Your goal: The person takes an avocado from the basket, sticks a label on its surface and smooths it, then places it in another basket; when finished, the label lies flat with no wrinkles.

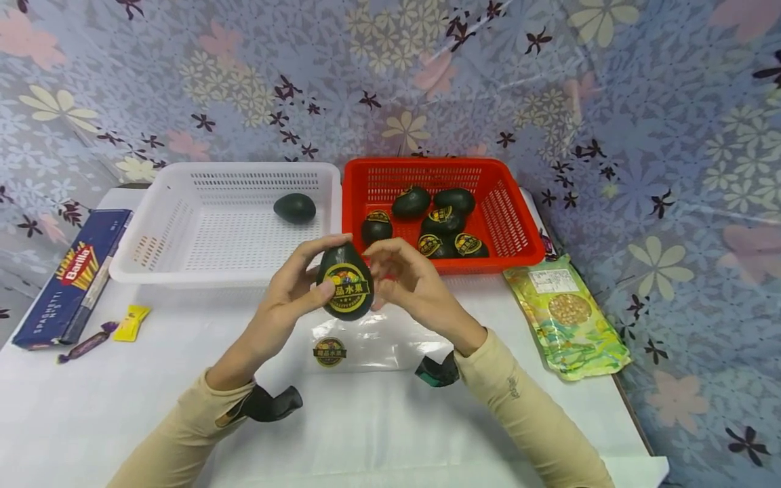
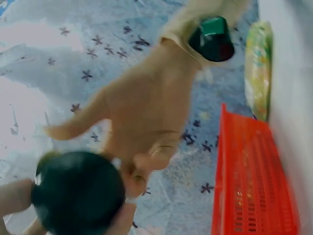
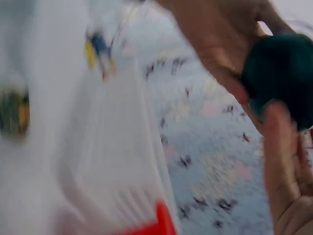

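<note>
My left hand (image 1: 282, 298) holds a dark green avocado (image 1: 342, 261) upright above the table, fingers behind it and thumb across its front. A round black-and-gold sticker (image 1: 348, 297) faces up on the fruit. At the avocado's right side is my right hand (image 1: 421, 291), its fingers bent loosely; whether the fingertips touch the skin is unclear. The left wrist view shows the avocado (image 2: 78, 193) in front of the right hand (image 2: 146, 103). Below both hands lies a glossy clear sheet (image 1: 378, 349) with another round sticker (image 1: 329, 352) at its left.
A white basket (image 1: 226, 278) with one avocado (image 1: 295, 208) stands behind my left hand. Beside it, a red basket (image 1: 518, 237) contains several avocados, some stickered. A spaghetti box (image 1: 73, 278) and wrapped candies (image 1: 131, 323) lie left; a green-yellow food bag (image 1: 567, 318) lies right.
</note>
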{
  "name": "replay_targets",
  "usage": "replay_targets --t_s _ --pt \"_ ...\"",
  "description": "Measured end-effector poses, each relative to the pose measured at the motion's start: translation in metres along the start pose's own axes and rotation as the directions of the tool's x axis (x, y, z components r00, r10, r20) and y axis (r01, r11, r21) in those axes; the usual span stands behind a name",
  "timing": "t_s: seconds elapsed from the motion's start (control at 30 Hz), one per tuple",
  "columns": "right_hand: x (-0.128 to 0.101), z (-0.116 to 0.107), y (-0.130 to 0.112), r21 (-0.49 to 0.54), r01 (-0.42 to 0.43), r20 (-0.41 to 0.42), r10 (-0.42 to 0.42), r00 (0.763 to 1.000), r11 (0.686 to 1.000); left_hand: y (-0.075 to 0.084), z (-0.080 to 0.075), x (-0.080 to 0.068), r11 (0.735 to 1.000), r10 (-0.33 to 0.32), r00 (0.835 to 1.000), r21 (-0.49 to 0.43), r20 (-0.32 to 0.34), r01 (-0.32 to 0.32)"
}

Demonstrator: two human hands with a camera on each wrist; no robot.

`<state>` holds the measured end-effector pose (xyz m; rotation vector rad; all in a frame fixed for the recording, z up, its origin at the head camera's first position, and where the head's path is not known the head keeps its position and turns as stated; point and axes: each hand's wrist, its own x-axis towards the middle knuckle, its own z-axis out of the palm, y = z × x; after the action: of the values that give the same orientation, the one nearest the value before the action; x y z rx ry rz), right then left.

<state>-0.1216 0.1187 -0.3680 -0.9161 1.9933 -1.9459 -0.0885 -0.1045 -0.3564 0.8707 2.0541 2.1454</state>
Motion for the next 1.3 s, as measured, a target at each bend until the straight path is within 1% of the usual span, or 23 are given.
replay_targets --t_s 0.07,0.1,0.17,0.2,0.23,0.3,0.37,0.43,0.47,0.5,0.57,0.63,0.7,0.77,0.83,0.9,0.93,1.0,1.07,1.17,1.23,1.27,1.3 --pt "0.003 0.001 -0.003 -0.145 0.004 -0.019 -0.007 1.0 0.989 -0.003 0.003 0.007 0.999 0.022 0.997 0.035 -0.072 -0.02" --pt "0.005 0.003 -0.004 -0.224 0.007 -0.035 -0.016 0.999 0.975 -0.005 0.005 0.01 0.999 0.029 0.995 0.045 -0.098 -0.025" --pt "0.009 0.005 -0.005 -0.37 0.008 -0.07 -0.037 0.997 0.929 -0.009 0.007 0.018 0.998 0.04 0.992 0.055 -0.123 -0.033" --pt "0.011 0.006 -0.005 -0.428 0.01 -0.094 -0.056 0.994 0.904 -0.011 0.007 0.022 0.998 0.032 0.992 0.058 -0.126 -0.025" --pt "0.014 0.005 -0.004 -0.464 0.018 -0.112 -0.078 0.991 0.886 -0.012 0.007 0.026 0.997 0.023 0.992 0.07 -0.123 -0.015" --pt "0.019 0.001 -0.002 -0.502 0.019 -0.141 -0.103 0.985 0.865 -0.013 0.004 0.034 0.993 -0.007 0.993 0.116 -0.115 0.02" --pt "0.025 -0.008 0.001 -0.518 -0.003 -0.167 -0.098 0.981 0.856 -0.013 -0.002 0.046 0.981 -0.035 0.992 0.187 -0.12 0.057" --pt "0.03 -0.019 0.003 -0.524 -0.04 -0.204 -0.08 0.976 0.851 -0.011 -0.012 0.057 0.958 -0.054 0.989 0.27 -0.139 0.09" --pt "0.033 -0.025 0.004 -0.535 -0.069 -0.226 -0.064 0.972 0.842 -0.011 -0.018 0.064 0.943 -0.05 0.986 0.319 -0.157 0.098" --pt "0.035 -0.031 0.005 -0.552 -0.102 -0.25 -0.048 0.967 0.828 -0.01 -0.026 0.07 0.926 -0.042 0.983 0.363 -0.177 0.105" --pt "0.04 -0.043 0.007 -0.593 -0.181 -0.296 -0.003 0.955 0.784 -0.01 -0.043 0.084 0.888 -0.029 0.976 0.443 -0.215 0.124" --pt "0.044 -0.056 0.011 -0.636 -0.266 -0.326 0.06 0.944 0.724 -0.012 -0.063 0.098 0.832 -0.026 0.969 0.531 -0.247 0.157" --pt "0.048 -0.066 0.016 -0.675 -0.336 -0.336 0.133 0.932 0.657 -0.014 -0.083 0.111 0.77 -0.034 0.964 0.608 -0.265 0.194" --pt "0.053 -0.074 0.023 -0.707 -0.393 -0.337 0.208 0.918 0.588 -0.018 -0.104 0.121 0.703 -0.057 0.96 0.672 -0.273 0.233" --pt "0.059 -0.078 0.029 -0.729 -0.434 -0.33 0.283 0.9 0.529 -0.025 -0.123 0.13 0.642 -0.088 0.959 0.721 -0.268 0.26" --pt "0.065 -0.08 0.035 -0.747 -0.463 -0.324 0.347 0.88 0.478 -0.033 -0.14 0.138 0.601 -0.135 0.957 0.747 -0.256 0.285" --pt "0.068 -0.079 0.038 -0.753 -0.474 -0.323 0.371 0.871 0.457 -0.039 -0.147 0.141 0.586 -0.173 0.952 0.751 -0.252 0.305" --pt "0.074 -0.079 0.043 -0.758 -0.496 -0.329 0.41 0.851 0.423 -0.053 -0.159 0.144 0.545 -0.253 0.938 0.766 -0.237 0.34" --pt "0.078 -0.079 0.046 -0.763 -0.514 -0.342 0.431 0.835 0.392 -0.067 -0.166 0.147 0.497 -0.348 0.914 0.785 -0.21 0.37" --pt "0.081 -0.079 0.051 -0.772 -0.535 -0.364 0.452 0.815 0.342 -0.085 -0.172 0.148 0.411 -0.482 0.863 0.83 -0.153 0.376" --pt "0.082 -0.08 0.053 -0.784 -0.534 -0.364 0.461 0.809 0.318 -0.094 -0.173 0.146 0.376 -0.537 0.835 0.85 -0.125 0.369" --pt "0.083 -0.08 0.055 -0.786 -0.534 -0.363 0.466 0.807 0.312 -0.097 -0.173 0.146 0.364 -0.553 0.826 0.858 -0.115 0.363" --pt "0.083 -0.081 0.056 -0.788 -0.535 -0.363 0.47 0.805 0.306 -0.1 -0.173 0.145 0.358 -0.561 0.82 0.862 -0.109 0.36"
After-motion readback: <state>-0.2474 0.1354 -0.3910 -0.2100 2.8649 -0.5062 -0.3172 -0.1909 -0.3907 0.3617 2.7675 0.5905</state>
